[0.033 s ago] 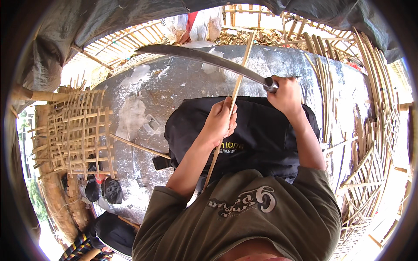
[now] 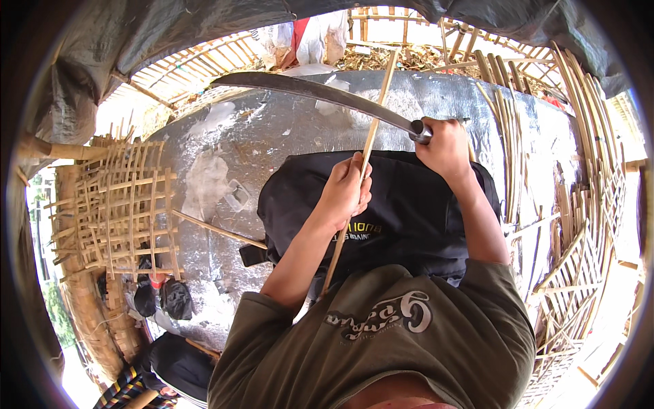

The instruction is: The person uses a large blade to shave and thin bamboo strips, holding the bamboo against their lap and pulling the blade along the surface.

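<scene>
My left hand (image 2: 346, 192) is closed around the middle of a long, thin bamboo strip (image 2: 376, 127), which slants from my lap up and away to the far side. In my right hand (image 2: 444, 148) is the handle of a machete (image 2: 320, 90). Its long, dark, curved blade points left and lies across the strip, above my left hand. Whether the cutting edge bites into the bamboo, I cannot tell. Over my lap is spread a black cloth (image 2: 293, 198) with yellow lettering.
A woven bamboo lattice (image 2: 129, 204) stands at the left on the silvery sheet floor (image 2: 238, 150). Bamboo strips (image 2: 511, 146) lie at the right, beside more lattice (image 2: 562, 293). Near my left elbow are a black phone-like object (image 2: 254, 255) and a stick (image 2: 218, 228). Dark sheeting (image 2: 170, 34) hangs overhead.
</scene>
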A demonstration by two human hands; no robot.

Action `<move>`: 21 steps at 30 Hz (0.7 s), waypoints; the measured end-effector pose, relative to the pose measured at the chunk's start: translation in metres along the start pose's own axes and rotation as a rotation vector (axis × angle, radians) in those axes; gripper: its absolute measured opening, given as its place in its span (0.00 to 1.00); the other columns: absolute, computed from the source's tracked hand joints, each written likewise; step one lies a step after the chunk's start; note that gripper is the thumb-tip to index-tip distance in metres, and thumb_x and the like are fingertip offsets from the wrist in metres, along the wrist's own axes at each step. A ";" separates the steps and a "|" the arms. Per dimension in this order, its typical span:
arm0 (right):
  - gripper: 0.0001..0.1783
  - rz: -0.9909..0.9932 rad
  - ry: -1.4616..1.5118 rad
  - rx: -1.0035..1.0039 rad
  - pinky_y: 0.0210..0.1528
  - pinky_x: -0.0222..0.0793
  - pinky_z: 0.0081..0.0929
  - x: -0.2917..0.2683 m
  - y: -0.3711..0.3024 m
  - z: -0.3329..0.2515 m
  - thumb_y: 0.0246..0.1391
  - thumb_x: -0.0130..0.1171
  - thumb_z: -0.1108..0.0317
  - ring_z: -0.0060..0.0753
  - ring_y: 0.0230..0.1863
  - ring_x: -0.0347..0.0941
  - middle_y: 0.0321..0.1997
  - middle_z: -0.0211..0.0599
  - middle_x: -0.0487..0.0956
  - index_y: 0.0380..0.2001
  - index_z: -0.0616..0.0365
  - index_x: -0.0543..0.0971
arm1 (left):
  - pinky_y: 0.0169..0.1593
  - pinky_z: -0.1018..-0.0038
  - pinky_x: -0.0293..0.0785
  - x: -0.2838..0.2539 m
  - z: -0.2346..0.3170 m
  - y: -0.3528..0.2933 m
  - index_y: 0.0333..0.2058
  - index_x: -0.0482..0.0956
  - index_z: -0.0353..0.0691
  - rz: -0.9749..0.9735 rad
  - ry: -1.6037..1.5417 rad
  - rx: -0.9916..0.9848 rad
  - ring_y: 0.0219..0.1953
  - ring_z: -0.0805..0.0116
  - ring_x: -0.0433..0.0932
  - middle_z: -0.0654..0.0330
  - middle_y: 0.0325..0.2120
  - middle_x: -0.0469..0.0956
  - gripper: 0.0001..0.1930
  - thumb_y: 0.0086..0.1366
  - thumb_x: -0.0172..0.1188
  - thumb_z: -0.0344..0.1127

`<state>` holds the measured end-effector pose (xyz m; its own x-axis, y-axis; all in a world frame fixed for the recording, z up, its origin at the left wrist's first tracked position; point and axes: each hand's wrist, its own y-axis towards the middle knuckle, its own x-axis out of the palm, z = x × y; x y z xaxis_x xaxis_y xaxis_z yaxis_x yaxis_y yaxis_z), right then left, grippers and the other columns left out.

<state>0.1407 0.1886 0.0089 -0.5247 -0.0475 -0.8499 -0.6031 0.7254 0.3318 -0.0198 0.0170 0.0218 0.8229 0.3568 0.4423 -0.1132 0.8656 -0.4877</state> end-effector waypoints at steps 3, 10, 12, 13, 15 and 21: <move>0.11 0.010 -0.034 0.027 0.36 0.78 0.43 0.007 0.005 0.007 0.35 0.61 0.68 0.53 0.28 0.79 0.22 0.47 0.80 0.27 0.52 0.84 | 0.10 0.79 0.47 0.000 -0.003 -0.006 0.27 0.62 0.44 -0.030 0.019 -0.010 0.06 0.81 0.51 0.69 0.09 0.56 0.22 0.78 0.35 0.51; 0.11 0.042 -0.131 0.061 0.36 0.78 0.43 -0.001 0.035 0.014 0.39 0.62 0.67 0.55 0.29 0.79 0.24 0.49 0.81 0.29 0.55 0.85 | 0.10 0.79 0.48 0.005 -0.003 -0.017 0.26 0.61 0.45 0.063 0.135 -0.011 0.06 0.81 0.51 0.70 0.09 0.55 0.23 0.79 0.34 0.52; 0.10 0.001 -0.205 0.181 0.41 0.79 0.42 -0.005 0.054 0.022 0.41 0.62 0.62 0.51 0.32 0.82 0.26 0.47 0.83 0.30 0.47 0.86 | 0.10 0.79 0.48 0.004 -0.005 -0.018 0.27 0.61 0.45 0.091 0.161 -0.017 0.06 0.80 0.51 0.70 0.09 0.55 0.23 0.79 0.34 0.52; 0.11 -0.027 -0.245 0.228 0.42 0.79 0.43 -0.005 0.065 0.031 0.43 0.62 0.61 0.52 0.33 0.82 0.28 0.47 0.83 0.31 0.48 0.86 | 0.10 0.79 0.48 0.003 -0.006 -0.018 0.27 0.61 0.45 0.089 0.177 -0.020 0.06 0.80 0.51 0.70 0.09 0.56 0.23 0.79 0.34 0.51; 0.13 -0.040 -0.261 0.319 0.44 0.78 0.45 -0.008 0.086 0.054 0.45 0.62 0.60 0.54 0.36 0.82 0.32 0.49 0.84 0.34 0.52 0.85 | 0.10 0.79 0.48 0.002 -0.008 -0.016 0.28 0.62 0.44 0.066 0.172 0.003 0.06 0.80 0.52 0.69 0.10 0.56 0.22 0.79 0.34 0.51; 0.17 0.098 -0.019 0.341 0.41 0.76 0.47 -0.016 0.051 0.080 0.50 0.65 0.54 0.57 0.34 0.81 0.27 0.52 0.82 0.35 0.57 0.84 | 0.11 0.80 0.49 -0.028 -0.027 0.003 0.30 0.65 0.43 0.243 0.259 0.105 0.08 0.81 0.55 0.69 0.11 0.60 0.21 0.78 0.36 0.50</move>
<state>0.1663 0.2818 0.0067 -0.5565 0.0439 -0.8297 -0.3136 0.9136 0.2587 -0.0280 0.0006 -0.0126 0.8769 0.4676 0.1114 -0.3682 0.8024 -0.4696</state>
